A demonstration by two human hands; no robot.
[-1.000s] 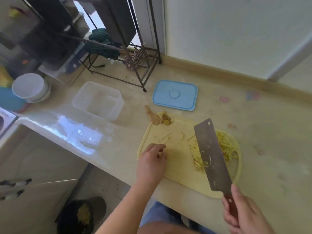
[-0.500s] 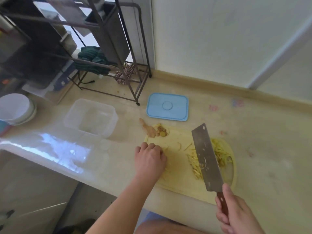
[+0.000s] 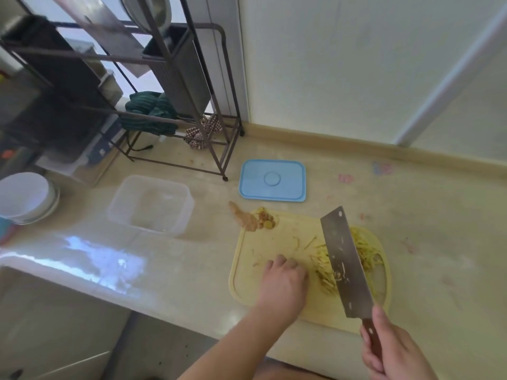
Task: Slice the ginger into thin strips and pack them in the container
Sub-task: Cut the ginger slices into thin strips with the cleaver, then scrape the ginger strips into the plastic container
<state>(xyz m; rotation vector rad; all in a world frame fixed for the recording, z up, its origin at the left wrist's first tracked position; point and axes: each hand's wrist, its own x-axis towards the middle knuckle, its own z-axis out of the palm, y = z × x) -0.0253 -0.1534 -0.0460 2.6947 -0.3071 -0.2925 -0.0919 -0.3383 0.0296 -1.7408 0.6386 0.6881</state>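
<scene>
The right hand point(image 3: 392, 352) grips the cleaver point(image 3: 344, 266), whose blade hides part of the ginger strips point(image 3: 323, 266) on the board point(image 3: 248, 249). The left hand point(image 3: 284, 283) curls beside them; its grip's contents are hidden. The container point(image 3: 149, 205) sits apart.

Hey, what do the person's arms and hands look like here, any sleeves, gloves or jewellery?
Both the left hand and the right hand are bare, with no gloves. No ring, watch or bracelet shows. The left forearm is uncovered as far as the frame's bottom edge, so no sleeve is visible. Only the right wrist shows, also uncovered.

Bare counter point(image 3: 208, 242) between cutting board point(image 3: 274, 239) and container point(image 3: 149, 205) — rack point(image 3: 192, 127) stands behind.
</scene>
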